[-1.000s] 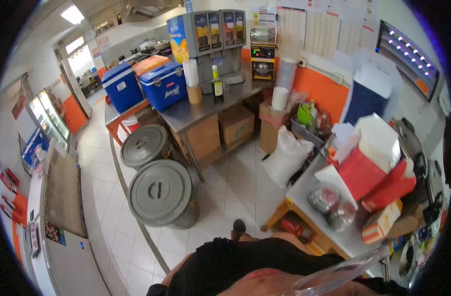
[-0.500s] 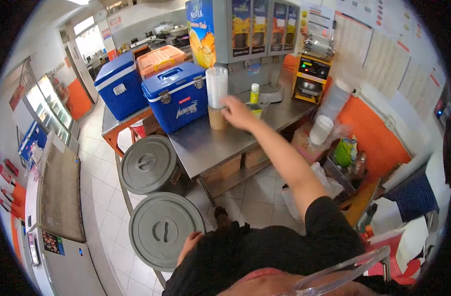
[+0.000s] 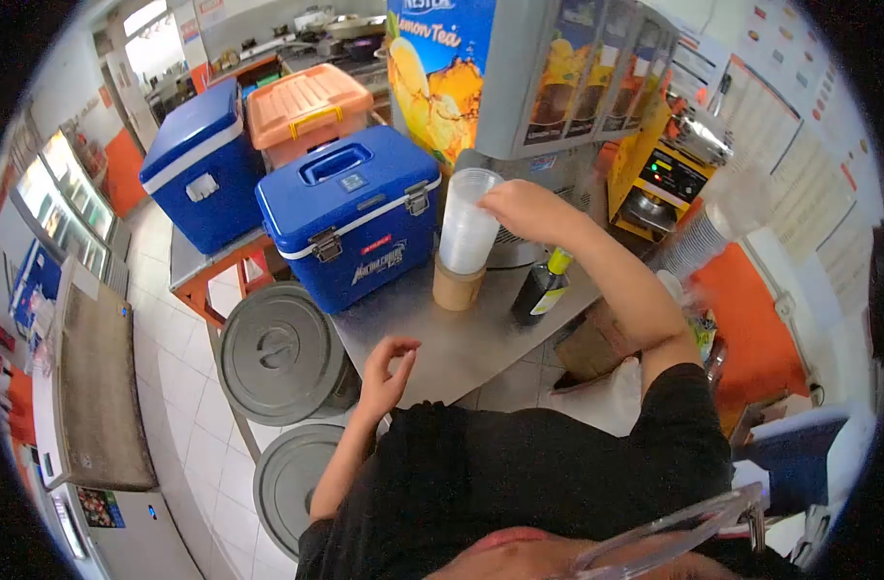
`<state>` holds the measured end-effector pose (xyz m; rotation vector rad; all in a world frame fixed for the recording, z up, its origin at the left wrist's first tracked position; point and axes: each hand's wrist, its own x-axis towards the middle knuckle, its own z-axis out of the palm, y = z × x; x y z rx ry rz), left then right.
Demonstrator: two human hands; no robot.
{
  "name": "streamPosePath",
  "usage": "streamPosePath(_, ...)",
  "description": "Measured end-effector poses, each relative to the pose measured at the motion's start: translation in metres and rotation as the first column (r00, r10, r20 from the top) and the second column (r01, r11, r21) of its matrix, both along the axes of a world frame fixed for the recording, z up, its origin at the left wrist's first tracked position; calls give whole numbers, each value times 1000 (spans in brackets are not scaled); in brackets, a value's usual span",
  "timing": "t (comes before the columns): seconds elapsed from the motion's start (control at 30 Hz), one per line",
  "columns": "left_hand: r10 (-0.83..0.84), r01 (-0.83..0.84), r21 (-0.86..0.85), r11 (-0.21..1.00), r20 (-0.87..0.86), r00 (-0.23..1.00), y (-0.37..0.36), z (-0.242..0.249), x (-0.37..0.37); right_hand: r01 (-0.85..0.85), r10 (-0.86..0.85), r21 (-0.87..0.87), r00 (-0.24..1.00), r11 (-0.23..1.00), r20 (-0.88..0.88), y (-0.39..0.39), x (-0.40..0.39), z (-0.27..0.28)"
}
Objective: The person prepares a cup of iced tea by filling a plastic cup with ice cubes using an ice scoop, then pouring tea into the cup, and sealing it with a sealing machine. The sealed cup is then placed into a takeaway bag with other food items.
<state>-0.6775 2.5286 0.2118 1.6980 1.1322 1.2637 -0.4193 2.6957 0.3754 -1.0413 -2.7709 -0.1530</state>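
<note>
cups [image 3: 469,240], clear plastic, one nested stack: head view, on the metal table [image 3: 389,343], lower end set in a brown round holder [image 3: 457,290].

right hand [image 3: 531,213]: raised at the upper end of the cups, fingertips overlapping the rim; whether its grip is closed on a cup or only touching cannot be told.

left hand [image 3: 388,375]: low, near the table's front edge, grip loosely open, thumb apart from the curled fingers, holding nothing.

bottle [image 3: 540,292], dark, yellow-green cap: on the table, right of the holder.

cooler [image 3: 350,217], blue, white trim, two latches: just left of the cups. second blue cooler [image 3: 195,179]: farther left. box [image 3: 308,101], orange lid, yellow handle: behind, between both coolers.

drinks dispenser [image 3: 514,106], grey, lemon tea picture on its side: behind the cups.

machine [image 3: 659,184], yellow and black, lit green indicator: right of the dispenser.

bins, two, grey, lidded: one [image 3: 279,353] beside the table, one [image 3: 302,488] nearer the wearer.
</note>
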Motion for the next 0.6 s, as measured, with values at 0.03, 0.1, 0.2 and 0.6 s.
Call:
streamPosePath(0.03,13,-13,-12,1000,6,1000,7,15,3,-41,40,71,999,997,13,-2,-1,2)
streamPosePath(0.1,13,0,146,989,-88,996,21,40,9,-59,58,100,998,993,12,1,-1,7)
streamPosePath(0.2,4,13,202,979,-85,996,31,58,12,-65,70,163,997,984,-28,-4,-4,15)
streamPosePath(0.6,53,-122,226,967,290,956,65,79,4,-851,744,-61,489,522,-455,-9,-129,54)
